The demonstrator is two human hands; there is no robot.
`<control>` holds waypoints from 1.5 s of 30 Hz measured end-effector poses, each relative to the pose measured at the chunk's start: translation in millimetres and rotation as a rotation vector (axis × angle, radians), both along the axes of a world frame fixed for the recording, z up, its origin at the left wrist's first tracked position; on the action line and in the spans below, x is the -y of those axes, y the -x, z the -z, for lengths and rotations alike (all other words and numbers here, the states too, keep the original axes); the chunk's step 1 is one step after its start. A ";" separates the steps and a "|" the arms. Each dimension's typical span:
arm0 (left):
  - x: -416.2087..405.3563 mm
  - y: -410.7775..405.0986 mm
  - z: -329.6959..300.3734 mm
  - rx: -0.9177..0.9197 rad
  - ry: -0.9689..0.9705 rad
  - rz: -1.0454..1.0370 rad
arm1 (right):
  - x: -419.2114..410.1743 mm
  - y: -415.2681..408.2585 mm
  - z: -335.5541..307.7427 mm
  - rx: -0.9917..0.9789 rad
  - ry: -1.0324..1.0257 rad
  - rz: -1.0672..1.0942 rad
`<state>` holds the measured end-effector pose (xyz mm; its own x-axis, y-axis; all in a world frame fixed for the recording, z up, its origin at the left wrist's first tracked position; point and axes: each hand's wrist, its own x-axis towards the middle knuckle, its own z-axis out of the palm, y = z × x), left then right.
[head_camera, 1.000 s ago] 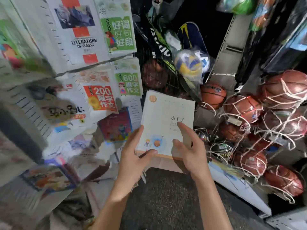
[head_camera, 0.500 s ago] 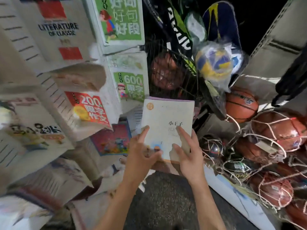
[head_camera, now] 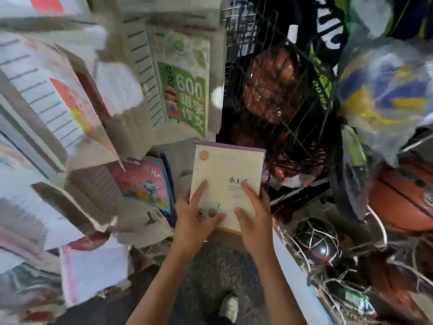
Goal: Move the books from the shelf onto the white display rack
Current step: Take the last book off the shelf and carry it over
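Books crowd the blurred white rack (head_camera: 140,66), one cream book (head_camera: 228,181) gripped by left hand (head_camera: 195,216) and right hand (head_camera: 254,215) over speckled floor (head_camera: 210,273).

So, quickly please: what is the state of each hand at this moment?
Left hand: holding the cream-coloured paperback book, thumb on the cover.
Right hand: holding the same book at its lower right, fingers on the cover.

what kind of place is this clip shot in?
Most likely a small stationery or general shop. Children's books, such as the green "600" book, stand face-out on a white display rack, and netted basketballs hang for sale. Both hands hold a cream book.
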<state>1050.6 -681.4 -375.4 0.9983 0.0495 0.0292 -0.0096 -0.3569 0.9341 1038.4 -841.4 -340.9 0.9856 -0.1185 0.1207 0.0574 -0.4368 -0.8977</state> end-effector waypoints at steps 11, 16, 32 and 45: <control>41.3 -36.2 56.3 -0.030 0.118 -0.179 | 27.5 -58.6 69.5 0.105 -0.030 -0.130; 34.1 -67.9 76.8 -0.052 0.156 -0.231 | 15.0 -93.3 101.0 0.157 -0.025 -0.149; 13.1 -134.1 125.2 -0.017 0.290 -0.295 | -20.8 -152.8 150.8 0.300 -0.021 -0.145; 45.2 -101.7 114.1 -0.195 0.398 -0.299 | -36.6 -167.0 171.3 0.280 -0.026 -0.057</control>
